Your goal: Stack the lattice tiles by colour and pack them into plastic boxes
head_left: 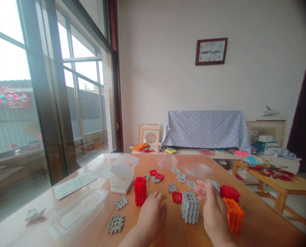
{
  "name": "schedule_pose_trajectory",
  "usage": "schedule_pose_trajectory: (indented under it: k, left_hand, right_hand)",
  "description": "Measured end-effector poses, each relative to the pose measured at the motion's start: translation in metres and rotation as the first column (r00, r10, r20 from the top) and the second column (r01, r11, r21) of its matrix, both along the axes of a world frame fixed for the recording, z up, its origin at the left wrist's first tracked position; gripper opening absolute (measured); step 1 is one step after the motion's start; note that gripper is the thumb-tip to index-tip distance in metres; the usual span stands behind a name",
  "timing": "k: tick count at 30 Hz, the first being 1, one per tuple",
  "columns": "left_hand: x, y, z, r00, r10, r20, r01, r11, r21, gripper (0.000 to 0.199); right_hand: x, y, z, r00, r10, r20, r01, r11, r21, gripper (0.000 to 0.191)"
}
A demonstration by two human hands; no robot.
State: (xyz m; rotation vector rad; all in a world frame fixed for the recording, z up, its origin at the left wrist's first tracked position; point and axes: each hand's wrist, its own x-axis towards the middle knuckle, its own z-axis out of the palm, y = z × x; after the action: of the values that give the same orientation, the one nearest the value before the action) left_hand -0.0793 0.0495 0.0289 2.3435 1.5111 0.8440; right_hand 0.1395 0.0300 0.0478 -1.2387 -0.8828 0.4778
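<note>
My left hand (152,215) rests over the wooden table just right of a tall red stack (140,191); its fingers curl downward and what lies under them is hidden. My right hand (213,209) is raised beside a grey stack (190,207), fingers apart and nothing in it. Right of that hand stand an orange stack (234,214) and a red stack (229,193). Loose grey pieces (115,224) lie at the left, and a flat red piece (177,197) with several grey ones lies between and beyond the hands.
On the table (83,230) are a clear lid (79,212), a translucent box (122,178), a paper sheet (75,185), a crumpled wrapper (34,214) and clear containers (167,161) at the back. A low wooden table (284,181) stands at the right.
</note>
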Motion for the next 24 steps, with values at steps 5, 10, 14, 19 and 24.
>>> schedule_pose_trajectory:
  k: [5, 10, 14, 19, 24]
  left_hand:
    - [0.030, 0.052, -0.009, 0.990, 0.120, -0.074, -0.127, 0.986, -0.104, 0.033]
    - [0.061, 0.116, -0.014, 0.949, 0.289, -0.126, -0.304, 0.944, -0.127, 0.035]
    - [0.071, 0.153, -0.020, 0.892, 0.420, -0.167, -0.440, 0.891, -0.108, 0.036]
    - [0.067, 0.171, -0.026, 0.854, 0.476, -0.212, -0.504, 0.858, -0.102, 0.041]
    - [0.065, 0.159, -0.029, 0.866, 0.421, -0.271, -0.455, 0.887, -0.076, 0.032]
  right_hand:
    - [0.004, -0.002, -0.004, 0.999, -0.008, -0.032, 0.009, 1.000, 0.026, 0.071]
    - [0.012, 0.001, -0.002, 0.997, -0.037, -0.062, 0.037, 0.999, -0.002, 0.072]
    - [0.019, 0.007, -0.007, 0.993, -0.030, -0.115, 0.021, 0.996, -0.081, 0.077]
    - [0.022, 0.010, -0.006, 0.990, 0.002, -0.140, -0.012, 0.997, -0.074, 0.074]
    - [0.017, 0.004, 0.002, 0.992, -0.012, -0.122, 0.012, 1.000, -0.002, 0.068]
